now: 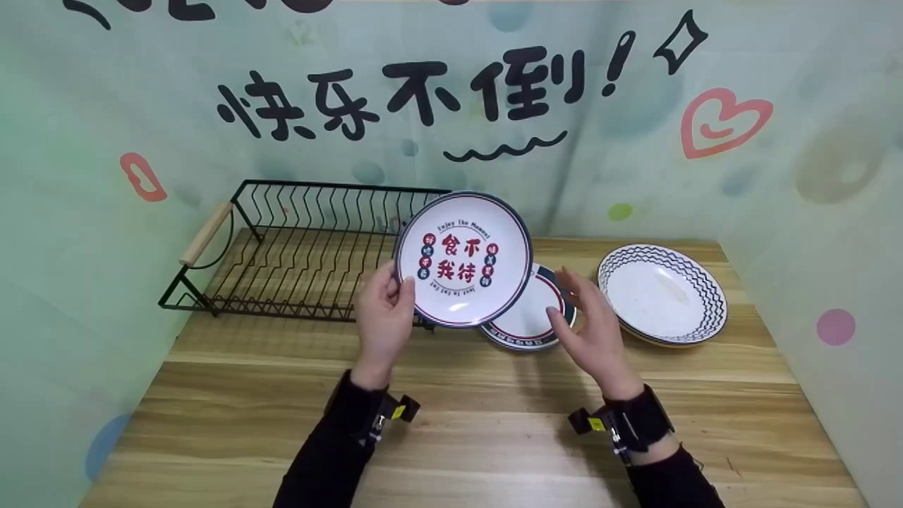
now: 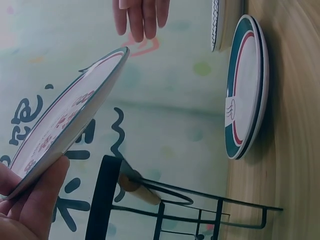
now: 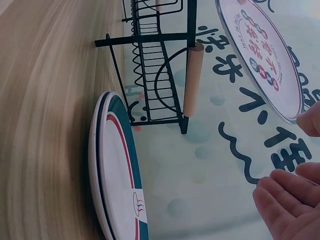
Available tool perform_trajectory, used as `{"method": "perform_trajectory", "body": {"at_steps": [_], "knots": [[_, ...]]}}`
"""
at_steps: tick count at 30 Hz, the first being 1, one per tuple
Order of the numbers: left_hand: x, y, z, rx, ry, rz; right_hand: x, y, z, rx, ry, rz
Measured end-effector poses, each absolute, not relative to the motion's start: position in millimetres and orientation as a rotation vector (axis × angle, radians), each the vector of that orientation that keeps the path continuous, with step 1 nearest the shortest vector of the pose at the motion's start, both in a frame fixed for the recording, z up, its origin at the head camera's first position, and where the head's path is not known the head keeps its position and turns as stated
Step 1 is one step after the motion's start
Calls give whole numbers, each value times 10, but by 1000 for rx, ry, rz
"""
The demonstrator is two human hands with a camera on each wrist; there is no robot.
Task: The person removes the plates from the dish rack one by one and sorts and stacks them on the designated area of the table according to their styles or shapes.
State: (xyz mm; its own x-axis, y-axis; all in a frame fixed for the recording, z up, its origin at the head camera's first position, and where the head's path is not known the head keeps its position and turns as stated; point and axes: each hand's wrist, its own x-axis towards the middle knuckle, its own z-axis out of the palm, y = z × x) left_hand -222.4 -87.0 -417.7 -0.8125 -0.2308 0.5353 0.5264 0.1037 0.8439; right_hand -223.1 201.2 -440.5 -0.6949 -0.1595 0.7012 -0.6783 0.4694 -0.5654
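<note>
My left hand (image 1: 384, 314) grips the left edge of a white plate (image 1: 462, 261) with a dark blue rim and red characters, thumb on its face. The plate is tilted up in the air and overlaps the rack's right end in the head view. My right hand (image 1: 591, 331) is held apart from it, fingers spread and slightly bent, nothing in them. Below, on the table, lies a small stack of white plates (image 1: 529, 310) with a green band and a red ring, partly hidden by the held plate in the head view.
A black wire dish rack (image 1: 303, 261) with a wooden handle (image 1: 207, 233) stands at the back left of the wooden table (image 1: 465, 437). White bowls (image 1: 663, 296) with a black wavy rim pattern sit stacked at the right. A printed cloth (image 1: 423, 162) hangs behind.
</note>
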Motion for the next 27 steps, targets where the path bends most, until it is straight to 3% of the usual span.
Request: {"method": "perform_trajectory", "body": {"at_steps": [6,27], "knots": [[-2194,-787,-4206,-293,-1856,-1800,-2024,1869,-4117,692,-2172,1280],[-2137,-619,-4295,-423,-1936,-1845,-2055,1879,-4170,628,-2215,1319]]}}
